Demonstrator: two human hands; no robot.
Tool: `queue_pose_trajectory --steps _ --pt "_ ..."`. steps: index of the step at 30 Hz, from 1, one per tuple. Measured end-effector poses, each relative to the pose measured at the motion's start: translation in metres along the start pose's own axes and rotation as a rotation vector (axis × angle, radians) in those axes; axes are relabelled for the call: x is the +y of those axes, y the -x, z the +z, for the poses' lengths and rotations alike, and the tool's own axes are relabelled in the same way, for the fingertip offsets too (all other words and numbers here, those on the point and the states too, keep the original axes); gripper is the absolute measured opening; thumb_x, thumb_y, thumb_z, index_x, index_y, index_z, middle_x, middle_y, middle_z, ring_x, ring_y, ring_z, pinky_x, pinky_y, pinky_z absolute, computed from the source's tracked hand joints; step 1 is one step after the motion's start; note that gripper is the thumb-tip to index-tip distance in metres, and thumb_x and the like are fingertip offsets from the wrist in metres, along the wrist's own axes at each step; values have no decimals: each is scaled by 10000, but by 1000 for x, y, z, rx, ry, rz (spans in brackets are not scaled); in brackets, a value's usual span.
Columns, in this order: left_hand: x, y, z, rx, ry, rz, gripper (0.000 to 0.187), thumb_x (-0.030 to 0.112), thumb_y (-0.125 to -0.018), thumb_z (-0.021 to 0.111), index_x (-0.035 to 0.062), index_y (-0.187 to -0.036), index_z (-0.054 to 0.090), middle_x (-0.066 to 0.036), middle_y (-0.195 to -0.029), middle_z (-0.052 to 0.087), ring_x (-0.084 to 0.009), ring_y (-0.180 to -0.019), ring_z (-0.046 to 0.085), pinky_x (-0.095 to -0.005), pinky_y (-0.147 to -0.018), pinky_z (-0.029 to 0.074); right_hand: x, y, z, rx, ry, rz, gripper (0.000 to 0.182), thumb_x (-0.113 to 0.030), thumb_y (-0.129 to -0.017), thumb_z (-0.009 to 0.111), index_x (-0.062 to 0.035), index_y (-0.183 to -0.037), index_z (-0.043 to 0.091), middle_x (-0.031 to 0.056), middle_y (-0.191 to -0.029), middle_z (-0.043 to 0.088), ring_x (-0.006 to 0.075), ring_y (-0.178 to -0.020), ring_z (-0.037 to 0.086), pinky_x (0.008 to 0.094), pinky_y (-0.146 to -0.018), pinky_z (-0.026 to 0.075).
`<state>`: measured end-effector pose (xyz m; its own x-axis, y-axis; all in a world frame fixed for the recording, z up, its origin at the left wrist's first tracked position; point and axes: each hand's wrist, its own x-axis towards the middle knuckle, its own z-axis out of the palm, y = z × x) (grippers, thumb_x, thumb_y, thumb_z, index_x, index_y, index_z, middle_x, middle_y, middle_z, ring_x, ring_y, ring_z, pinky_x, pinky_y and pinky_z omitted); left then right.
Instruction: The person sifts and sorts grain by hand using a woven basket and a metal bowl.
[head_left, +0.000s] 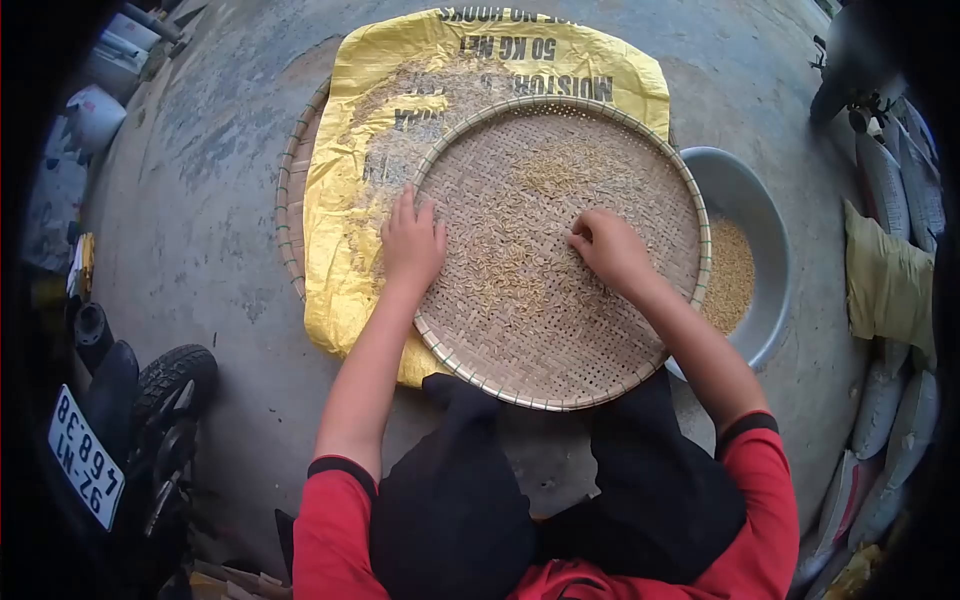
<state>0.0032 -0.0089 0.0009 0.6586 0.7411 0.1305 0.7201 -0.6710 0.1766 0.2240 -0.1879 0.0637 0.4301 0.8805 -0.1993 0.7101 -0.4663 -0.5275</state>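
A round woven bamboo winnowing tray (570, 365) rests across my knees, with golden unhusked grain (500, 275) scattered over its middle and a denser patch towards the far side. My left hand (412, 248) lies on the tray's left rim, fingers stretched out and slightly apart. Over the grain right of centre is my right hand (610, 248), its fingers curled together in a pinch. Whatever may be between those fingertips is too small to make out. Beneath the tray's far left side spreads a yellow printed sack (345, 200), with chaff strewn on it.
A metal basin (770, 230) holding grain (730, 275) stands right of the tray. Another woven tray (295, 190) shows under the sack. A motorbike wheel (180, 385) and licence plate (87, 457) are at left. Filled sacks (880, 400) line the right side of the concrete floor (225, 220).
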Motion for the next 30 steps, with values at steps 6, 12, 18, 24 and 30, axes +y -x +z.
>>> queue_pose_trajectory --steps 6,12,18,24,30 --pt "0 0 -2 10 28 -4 380 251 -868 532 58 -1194 517 -203 -1409 328 -355 -1298 328 -452 -1026 321 -1 -4 4 -13 107 -16 119 -172 -822 616 -58 -839 584 106 -912 578 301 -850 579 387 -732 468" --pt "-1 0 -2 10 48 10 361 244 -869 530 51 -1174 522 -206 -1404 333 -362 -1286 348 -442 -1004 360 3 -4 -6 -23 48 -103 110 -158 -834 599 -52 -860 588 104 -911 573 301 -846 576 382 -742 466" --pt "-1 0 1 38 41 24 392 254 -857 555 57 -1194 529 -207 -1399 342 -369 -1269 363 -449 -995 368 7 -7 -8 -119 85 -218 112 -166 -852 578 -67 -897 604 96 -938 565 300 -863 576 389 -745 465" --pt "-2 0 1 35 50 22 391 251 -854 558 56 -1191 531 -217 -1396 341 -373 -1266 367 -457 -995 367 7 -8 -12 -140 112 -267 113 -173 -854 576 -88 -922 607 86 -941 560 293 -869 578 393 -744 465" --pt "-2 1 0 9 47 20 393 256 -862 537 60 -1202 507 -195 -1401 336 -349 -1290 340 -435 -1005 357 5 -6 -13 -176 139 -262 93 -158 -844 578 -96 -911 596 84 -925 557 287 -870 580 389 -735 467"
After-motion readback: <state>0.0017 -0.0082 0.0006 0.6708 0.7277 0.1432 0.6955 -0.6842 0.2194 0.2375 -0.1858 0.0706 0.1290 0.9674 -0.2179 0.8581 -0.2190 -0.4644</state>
